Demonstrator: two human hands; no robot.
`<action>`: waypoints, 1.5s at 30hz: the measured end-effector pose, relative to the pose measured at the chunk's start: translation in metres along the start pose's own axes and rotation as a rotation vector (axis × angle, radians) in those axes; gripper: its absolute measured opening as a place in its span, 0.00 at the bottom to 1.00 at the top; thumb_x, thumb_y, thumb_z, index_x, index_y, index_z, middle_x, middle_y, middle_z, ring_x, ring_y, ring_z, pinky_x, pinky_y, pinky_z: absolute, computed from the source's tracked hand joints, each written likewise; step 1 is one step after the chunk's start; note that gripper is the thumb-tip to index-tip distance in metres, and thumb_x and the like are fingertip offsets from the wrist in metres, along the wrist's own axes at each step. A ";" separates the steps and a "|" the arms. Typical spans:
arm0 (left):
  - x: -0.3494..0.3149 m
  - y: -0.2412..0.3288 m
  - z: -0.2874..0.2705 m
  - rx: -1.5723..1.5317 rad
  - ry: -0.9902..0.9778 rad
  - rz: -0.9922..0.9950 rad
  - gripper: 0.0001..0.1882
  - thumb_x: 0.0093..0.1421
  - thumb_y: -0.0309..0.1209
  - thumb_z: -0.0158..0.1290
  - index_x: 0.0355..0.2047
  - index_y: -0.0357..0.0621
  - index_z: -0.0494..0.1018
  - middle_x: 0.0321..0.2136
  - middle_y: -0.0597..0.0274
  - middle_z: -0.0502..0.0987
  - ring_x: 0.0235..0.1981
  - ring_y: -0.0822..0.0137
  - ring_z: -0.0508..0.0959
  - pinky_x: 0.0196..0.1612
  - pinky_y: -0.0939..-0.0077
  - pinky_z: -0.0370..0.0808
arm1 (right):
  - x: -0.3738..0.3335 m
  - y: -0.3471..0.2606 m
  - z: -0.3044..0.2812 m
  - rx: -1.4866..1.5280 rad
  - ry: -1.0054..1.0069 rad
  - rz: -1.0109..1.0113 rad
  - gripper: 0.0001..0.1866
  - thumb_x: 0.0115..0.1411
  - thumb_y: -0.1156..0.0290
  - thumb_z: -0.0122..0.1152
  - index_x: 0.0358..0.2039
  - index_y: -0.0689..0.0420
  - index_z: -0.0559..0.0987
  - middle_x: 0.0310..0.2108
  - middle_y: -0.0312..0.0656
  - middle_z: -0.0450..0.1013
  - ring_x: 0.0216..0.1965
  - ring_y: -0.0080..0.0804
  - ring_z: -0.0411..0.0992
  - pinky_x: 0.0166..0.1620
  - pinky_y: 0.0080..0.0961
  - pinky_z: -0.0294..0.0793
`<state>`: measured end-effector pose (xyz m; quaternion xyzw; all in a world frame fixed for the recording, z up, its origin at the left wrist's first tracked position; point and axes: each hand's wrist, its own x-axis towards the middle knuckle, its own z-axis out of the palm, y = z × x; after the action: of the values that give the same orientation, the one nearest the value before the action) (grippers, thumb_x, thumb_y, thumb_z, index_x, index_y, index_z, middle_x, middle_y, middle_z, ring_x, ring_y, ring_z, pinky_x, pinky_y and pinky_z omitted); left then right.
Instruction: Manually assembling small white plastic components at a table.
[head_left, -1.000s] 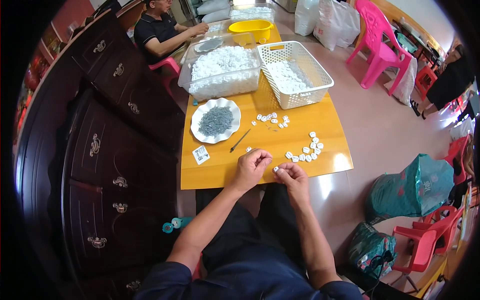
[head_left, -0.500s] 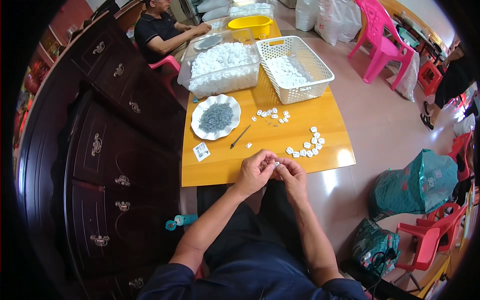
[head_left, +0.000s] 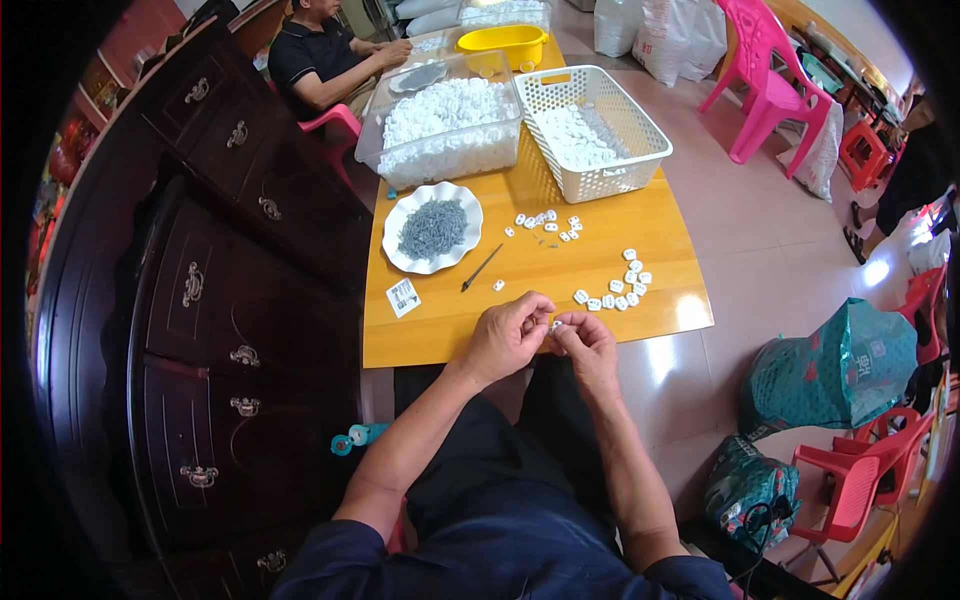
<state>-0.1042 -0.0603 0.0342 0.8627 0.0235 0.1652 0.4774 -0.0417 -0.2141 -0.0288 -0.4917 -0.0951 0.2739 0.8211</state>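
At the near edge of the wooden table, my right hand (head_left: 588, 352) pinches a small white plastic piece (head_left: 556, 327) between thumb and fingertips. My left hand (head_left: 508, 337) is curled close beside it, thumb against fingers; whatever it may hold is too small to see. Several similar white two-holed pieces (head_left: 608, 301) lie in a curve beyond my right hand, and another group (head_left: 540, 219) sits farther back. One single piece (head_left: 498, 285) rests beyond my left hand, near a thin dark pointed tool (head_left: 482, 268). A scalloped white plate (head_left: 396, 250) bears a heap of small grey parts (head_left: 433, 229).
Behind the plate stands a clear tub (head_left: 372, 150) of white pieces, beside a white perforated basket (head_left: 625, 178) and a yellow basin (head_left: 503, 42). A seated person (head_left: 315, 62) works at far left. Dark drawers (head_left: 250, 280) flank the table; green bags (head_left: 830, 365) stand right.
My fingertips have drawn slightly apart, the white piece staying in my right hand. At the far left, the other person's hands have pulled back toward their body.
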 end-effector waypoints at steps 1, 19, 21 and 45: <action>0.000 0.000 0.000 0.006 0.001 0.006 0.08 0.61 0.21 0.55 0.41 0.41 0.73 0.27 0.56 0.80 0.26 0.62 0.83 0.31 0.71 0.78 | 0.000 0.000 0.000 0.000 0.000 0.001 0.06 0.66 0.76 0.61 0.43 0.62 0.79 0.32 0.34 0.77 0.32 0.19 0.74 0.37 0.16 0.74; -0.002 -0.004 0.003 -0.103 0.033 -0.008 0.10 0.60 0.19 0.59 0.41 0.39 0.73 0.26 0.65 0.79 0.25 0.80 0.77 0.29 0.83 0.75 | -0.003 -0.003 0.001 -0.010 0.042 0.025 0.07 0.65 0.77 0.61 0.43 0.63 0.79 0.31 0.35 0.78 0.31 0.19 0.76 0.38 0.16 0.76; -0.001 -0.004 0.003 -0.097 0.025 -0.008 0.10 0.60 0.19 0.59 0.41 0.39 0.73 0.26 0.65 0.79 0.25 0.80 0.77 0.29 0.83 0.75 | -0.002 -0.001 -0.002 -0.019 0.013 0.025 0.07 0.65 0.77 0.61 0.43 0.63 0.78 0.32 0.35 0.78 0.32 0.19 0.76 0.39 0.16 0.76; 0.000 -0.004 0.009 -0.065 0.032 -0.034 0.10 0.59 0.19 0.59 0.41 0.37 0.73 0.25 0.63 0.79 0.25 0.77 0.79 0.29 0.81 0.76 | 0.000 0.003 -0.002 -0.026 0.035 0.016 0.06 0.65 0.77 0.61 0.42 0.63 0.79 0.31 0.35 0.78 0.32 0.20 0.77 0.39 0.17 0.78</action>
<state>-0.1009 -0.0650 0.0265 0.8435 0.0402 0.1715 0.5075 -0.0425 -0.2143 -0.0325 -0.5076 -0.0803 0.2708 0.8140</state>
